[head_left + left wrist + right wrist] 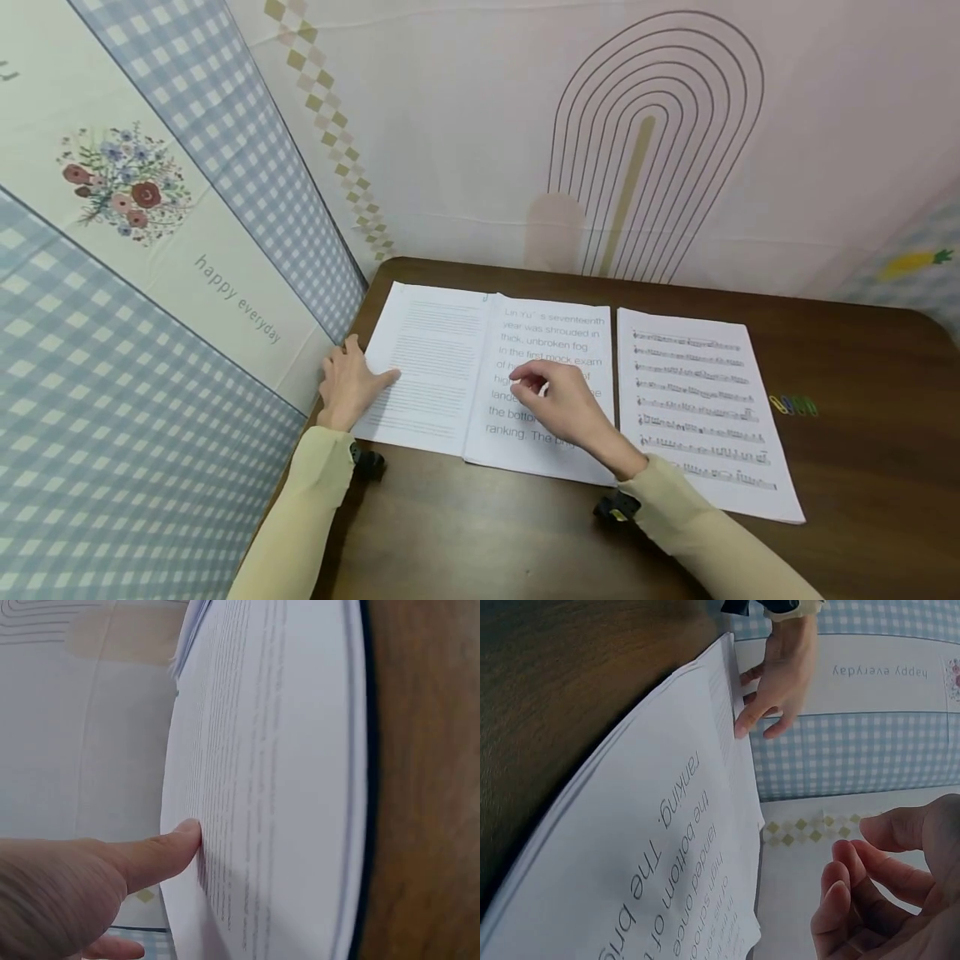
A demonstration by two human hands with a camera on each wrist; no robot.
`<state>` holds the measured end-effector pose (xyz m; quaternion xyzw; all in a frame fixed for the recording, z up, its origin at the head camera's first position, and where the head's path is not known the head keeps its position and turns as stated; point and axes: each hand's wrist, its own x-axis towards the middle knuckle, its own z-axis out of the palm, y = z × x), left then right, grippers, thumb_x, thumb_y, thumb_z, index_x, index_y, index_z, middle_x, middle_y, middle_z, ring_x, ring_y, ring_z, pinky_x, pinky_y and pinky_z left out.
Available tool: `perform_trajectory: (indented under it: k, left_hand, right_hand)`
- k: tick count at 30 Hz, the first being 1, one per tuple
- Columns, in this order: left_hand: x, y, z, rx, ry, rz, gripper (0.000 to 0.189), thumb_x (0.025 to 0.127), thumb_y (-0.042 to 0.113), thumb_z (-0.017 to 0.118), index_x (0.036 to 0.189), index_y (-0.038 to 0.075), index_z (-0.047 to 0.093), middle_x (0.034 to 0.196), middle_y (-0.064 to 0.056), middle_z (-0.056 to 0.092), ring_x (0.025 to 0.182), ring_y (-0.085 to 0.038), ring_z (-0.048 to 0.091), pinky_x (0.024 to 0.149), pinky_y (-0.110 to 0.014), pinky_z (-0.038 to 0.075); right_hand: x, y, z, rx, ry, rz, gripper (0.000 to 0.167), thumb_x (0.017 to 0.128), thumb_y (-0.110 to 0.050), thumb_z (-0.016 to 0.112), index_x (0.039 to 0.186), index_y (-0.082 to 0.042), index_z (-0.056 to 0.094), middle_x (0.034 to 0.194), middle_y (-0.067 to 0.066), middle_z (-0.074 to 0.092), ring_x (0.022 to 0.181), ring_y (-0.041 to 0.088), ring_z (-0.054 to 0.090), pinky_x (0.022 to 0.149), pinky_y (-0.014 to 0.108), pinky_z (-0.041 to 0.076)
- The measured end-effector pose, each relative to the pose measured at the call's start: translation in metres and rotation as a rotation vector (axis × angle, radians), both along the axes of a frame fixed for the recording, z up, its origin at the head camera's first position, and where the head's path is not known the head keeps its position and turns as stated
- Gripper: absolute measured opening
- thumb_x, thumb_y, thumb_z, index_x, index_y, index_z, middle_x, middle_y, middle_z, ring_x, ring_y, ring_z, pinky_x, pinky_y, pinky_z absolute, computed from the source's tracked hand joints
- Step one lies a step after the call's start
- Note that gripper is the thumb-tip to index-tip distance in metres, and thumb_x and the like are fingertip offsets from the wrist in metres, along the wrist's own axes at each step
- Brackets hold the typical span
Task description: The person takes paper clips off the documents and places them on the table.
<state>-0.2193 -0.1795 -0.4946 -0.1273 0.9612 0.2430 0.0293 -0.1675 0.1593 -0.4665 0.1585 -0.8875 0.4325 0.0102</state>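
A stack of small-print pages (438, 333) lies on the left, with large-print pages (517, 450) spread beside it. At the left edge of the small-print stack is my left hand (347, 385); its outstretched thumb (161, 859) touches the page, its other fingers being at the edge. My right hand (566, 404) hovers over the large-print page and covers some words. Its fingers (836, 900) are loosely bent, thumb near the index fingertip, with nothing visible between them. A small clip (485, 297) shows at the top where the two stacks meet.
To the right lies a stack of sheet music (697, 400). Beyond it are several paper clips (795, 406) in yellow, blue and green. The brown wooden table (450, 525) meets a checked cloth (225, 467) at left and a pale patterned cloth (465, 167) behind.
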Motion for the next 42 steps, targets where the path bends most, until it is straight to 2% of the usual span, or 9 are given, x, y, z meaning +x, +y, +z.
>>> perform_trajectory:
  k: [6, 7, 11, 16, 19, 22, 28, 34, 42]
  left_hand:
    - [-0.007, -0.012, -0.002, 0.110, -0.012, 0.010, 0.108, 0.087, 0.033, 0.093, 0.167, -0.004, 0.030, 0.157, -0.042, 0.045, 0.142, -0.060, 0.049, 0.111, -0.073, 0.048]
    - [-0.011, -0.016, -0.007, 0.112, -0.009, 0.007, 0.107, 0.086, 0.033, 0.093, 0.165, -0.006, 0.032, 0.155, -0.042, 0.048, 0.139, -0.061, 0.052, 0.110, -0.072, 0.050]
    - [-0.011, -0.018, -0.004, 0.117, -0.047, 0.014, 0.092, 0.090, 0.029, 0.090, 0.158, -0.011, 0.041, 0.151, -0.041, 0.054, 0.136, -0.057, 0.057, 0.111, -0.064, 0.052]
    - [-0.001, -0.011, 0.008, 0.102, -0.043, 0.020, 0.054, 0.094, 0.021, 0.086, 0.132, -0.010, 0.065, 0.130, -0.034, 0.069, 0.112, -0.046, 0.067, 0.089, -0.050, 0.057]
    - [0.002, -0.011, 0.008, 0.100, -0.008, 0.024, 0.037, 0.096, 0.020, 0.083, 0.117, -0.008, 0.072, 0.116, -0.029, 0.074, 0.097, -0.039, 0.068, 0.076, -0.043, 0.053]
    - [0.005, -0.011, 0.008, 0.107, 0.029, 0.037, 0.032, 0.099, 0.019, 0.079, 0.114, -0.008, 0.072, 0.109, -0.027, 0.073, 0.091, -0.036, 0.066, 0.074, -0.042, 0.051]
    - [0.009, -0.015, 0.008, 0.153, 0.124, 0.052, 0.028, 0.102, 0.014, 0.073, 0.117, -0.010, 0.070, 0.106, -0.028, 0.071, 0.090, -0.037, 0.064, 0.075, -0.041, 0.049]
    - [0.016, -0.020, 0.007, 0.213, 0.182, 0.097, 0.032, 0.105, 0.011, 0.070, 0.128, -0.011, 0.067, 0.117, -0.036, 0.074, 0.098, -0.043, 0.069, 0.073, -0.034, 0.048]
    - [0.028, -0.022, 0.021, 0.351, 0.224, 0.186, 0.037, 0.107, 0.015, 0.070, 0.138, -0.005, 0.069, 0.125, -0.033, 0.076, 0.106, -0.046, 0.076, 0.070, -0.024, 0.050]
  right_hand:
    - [0.004, -0.003, -0.003, -0.003, -0.033, -0.005, 0.013, 0.099, -0.008, 0.075, 0.109, -0.003, 0.081, 0.088, 0.002, 0.077, 0.081, 0.012, 0.062, 0.076, 0.025, 0.050]
    - [0.005, -0.002, -0.004, -0.004, -0.035, -0.007, 0.013, 0.099, -0.008, 0.076, 0.109, -0.003, 0.081, 0.089, 0.002, 0.077, 0.081, 0.012, 0.062, 0.075, 0.025, 0.049]
    - [0.007, -0.001, -0.006, -0.007, -0.040, -0.014, 0.012, 0.099, -0.008, 0.076, 0.109, -0.003, 0.082, 0.089, 0.002, 0.077, 0.082, 0.012, 0.063, 0.074, 0.024, 0.048]
    - [0.010, 0.002, -0.007, -0.014, -0.050, -0.023, 0.012, 0.099, -0.007, 0.075, 0.109, -0.003, 0.082, 0.088, 0.002, 0.077, 0.082, 0.012, 0.062, 0.072, 0.023, 0.047]
    - [0.011, 0.004, -0.007, -0.016, -0.059, -0.024, 0.013, 0.099, -0.006, 0.075, 0.109, -0.003, 0.081, 0.088, 0.003, 0.077, 0.081, 0.012, 0.063, 0.071, 0.022, 0.047]
    - [0.012, 0.006, -0.007, -0.016, -0.067, -0.023, 0.013, 0.099, -0.007, 0.075, 0.110, -0.003, 0.081, 0.089, 0.003, 0.077, 0.081, 0.012, 0.063, 0.071, 0.022, 0.047]
    - [0.014, 0.011, -0.006, -0.016, -0.065, -0.025, 0.013, 0.099, -0.007, 0.075, 0.110, -0.003, 0.081, 0.089, 0.003, 0.077, 0.082, 0.012, 0.063, 0.071, 0.022, 0.047]
    - [0.016, 0.016, -0.006, -0.017, -0.061, -0.025, 0.013, 0.100, -0.007, 0.074, 0.110, -0.002, 0.081, 0.087, 0.002, 0.076, 0.081, 0.011, 0.063, 0.075, 0.023, 0.051]
    - [0.020, 0.026, -0.003, -0.014, -0.104, -0.066, 0.014, 0.100, -0.009, 0.074, 0.111, -0.004, 0.081, 0.092, 0.003, 0.078, 0.081, 0.011, 0.064, 0.074, 0.023, 0.052]
